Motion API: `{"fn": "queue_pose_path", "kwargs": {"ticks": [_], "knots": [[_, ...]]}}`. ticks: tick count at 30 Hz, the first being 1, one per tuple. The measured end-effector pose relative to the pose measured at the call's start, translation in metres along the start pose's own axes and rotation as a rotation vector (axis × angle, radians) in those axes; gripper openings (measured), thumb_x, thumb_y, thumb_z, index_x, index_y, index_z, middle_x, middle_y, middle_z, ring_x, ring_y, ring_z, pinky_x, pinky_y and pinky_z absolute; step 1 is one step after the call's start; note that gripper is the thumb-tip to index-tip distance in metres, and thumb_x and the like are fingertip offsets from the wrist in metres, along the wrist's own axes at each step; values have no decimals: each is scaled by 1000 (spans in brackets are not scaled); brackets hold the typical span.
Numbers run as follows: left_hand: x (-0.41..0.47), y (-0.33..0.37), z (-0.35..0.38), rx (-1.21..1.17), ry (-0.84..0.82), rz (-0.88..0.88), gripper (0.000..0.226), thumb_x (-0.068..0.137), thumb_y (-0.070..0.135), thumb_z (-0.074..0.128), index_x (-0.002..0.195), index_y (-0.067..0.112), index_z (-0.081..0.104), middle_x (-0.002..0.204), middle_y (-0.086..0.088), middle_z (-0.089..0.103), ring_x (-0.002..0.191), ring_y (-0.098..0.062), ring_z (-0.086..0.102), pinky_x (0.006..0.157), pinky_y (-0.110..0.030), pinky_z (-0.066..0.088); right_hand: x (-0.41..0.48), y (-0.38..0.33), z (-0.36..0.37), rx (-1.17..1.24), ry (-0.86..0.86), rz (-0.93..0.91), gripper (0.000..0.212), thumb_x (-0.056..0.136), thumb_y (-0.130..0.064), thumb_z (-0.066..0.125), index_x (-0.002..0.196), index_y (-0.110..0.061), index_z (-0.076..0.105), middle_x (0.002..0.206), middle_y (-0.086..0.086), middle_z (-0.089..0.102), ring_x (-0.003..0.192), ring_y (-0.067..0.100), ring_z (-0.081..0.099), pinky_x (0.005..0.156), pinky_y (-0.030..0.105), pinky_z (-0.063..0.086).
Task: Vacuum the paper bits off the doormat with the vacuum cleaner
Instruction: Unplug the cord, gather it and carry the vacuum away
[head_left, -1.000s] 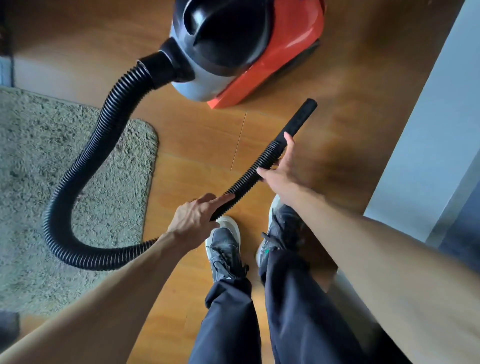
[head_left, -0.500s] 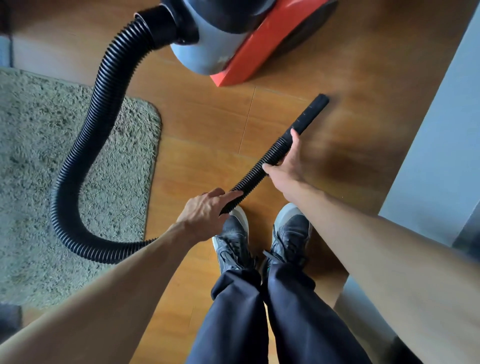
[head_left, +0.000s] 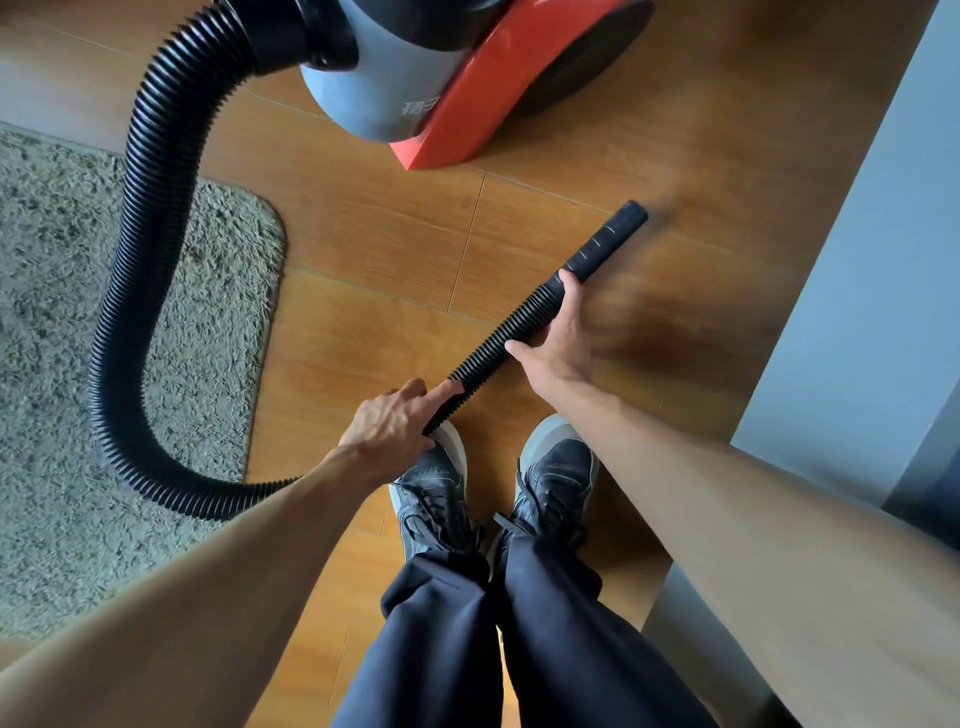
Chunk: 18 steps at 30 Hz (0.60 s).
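A red, grey and black vacuum cleaner (head_left: 415, 88) stands on the wooden floor at the top. Its ribbed black hose (head_left: 150, 249) loops down over the shaggy grey doormat (head_left: 62, 322) on the left and runs back to me. My left hand (head_left: 395, 421) grips the hose near my shoes, index finger laid along it. My right hand (head_left: 558, 338) holds the hose just below the smooth black nozzle (head_left: 608, 239), which points up and right above the floor. No paper bits show on the visible part of the mat.
My two dark shoes (head_left: 493, 488) and trouser legs stand between my arms on the wooden floor (head_left: 374, 234). A pale grey wall or cabinet side (head_left: 857, 260) runs along the right edge, close to the nozzle.
The view has dropped, so the vacuum body sits higher and partly out of frame. My feet have come together. Both hands keep their hold on the hose; the nozzle is slightly lower.
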<state>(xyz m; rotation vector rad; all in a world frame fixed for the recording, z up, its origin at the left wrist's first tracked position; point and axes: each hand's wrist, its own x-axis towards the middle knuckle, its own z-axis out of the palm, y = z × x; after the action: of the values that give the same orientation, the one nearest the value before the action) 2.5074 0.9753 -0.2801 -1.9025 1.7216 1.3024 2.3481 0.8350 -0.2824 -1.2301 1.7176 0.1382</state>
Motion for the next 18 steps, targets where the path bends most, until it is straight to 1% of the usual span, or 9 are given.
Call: {"fn": "queue_pose_path", "kwargs": {"ticks": [3,5,8,9,11,14,16,18], "knots": [[4,-5,3,-10,-1,12,74,91,20,67,151,36,26,118,-3,52,95,-26,60,65,-35,48,-1,1,0,-44,6,17,96,81,-12,76,149,-37,13,143,4,48,118,25,56,79,29,44],[8,-11,3,17,6,34,73,93,26,65,152,37,23,119,-1,53,101,-25,58,67,-35,48,-1,0,1,-76,14,35,95,82,-15,76,149,-37,12,141,6,50,115,26,58,77,30,45],[12,-24,8,108,42,83,74,95,36,60,154,41,16,121,1,51,104,-22,55,70,-32,51,-1,1,4,-118,32,53,96,80,-20,78,148,-37,11,138,6,52,115,27,58,82,36,49],[12,-28,11,144,62,91,73,97,34,58,154,42,14,122,2,50,103,-20,54,69,-31,52,-2,2,4,-129,37,59,97,80,-22,78,148,-36,11,137,6,53,114,27,59,83,38,50],[14,-34,17,200,112,107,75,99,22,57,154,44,10,123,1,49,101,-19,54,66,-29,54,-4,4,4,-151,45,67,97,79,-25,79,148,-33,11,134,8,55,112,29,60,85,42,53],[15,-41,24,221,170,165,84,96,12,61,148,44,4,122,-4,51,96,-22,56,57,-29,52,-5,6,4,-183,62,71,96,79,-26,79,148,-28,12,134,11,55,109,30,61,85,45,54],[15,-43,27,214,201,186,86,92,8,65,147,40,7,118,-6,54,92,-24,57,52,-31,51,-5,9,5,-196,66,91,95,79,-28,79,147,-26,13,131,10,56,106,31,62,82,44,54],[14,-43,26,190,211,200,83,90,9,67,146,38,12,116,-6,55,90,-24,58,51,-33,53,-7,11,6,-210,75,111,93,79,-28,79,146,-25,13,127,10,58,102,31,63,80,44,54]]}}
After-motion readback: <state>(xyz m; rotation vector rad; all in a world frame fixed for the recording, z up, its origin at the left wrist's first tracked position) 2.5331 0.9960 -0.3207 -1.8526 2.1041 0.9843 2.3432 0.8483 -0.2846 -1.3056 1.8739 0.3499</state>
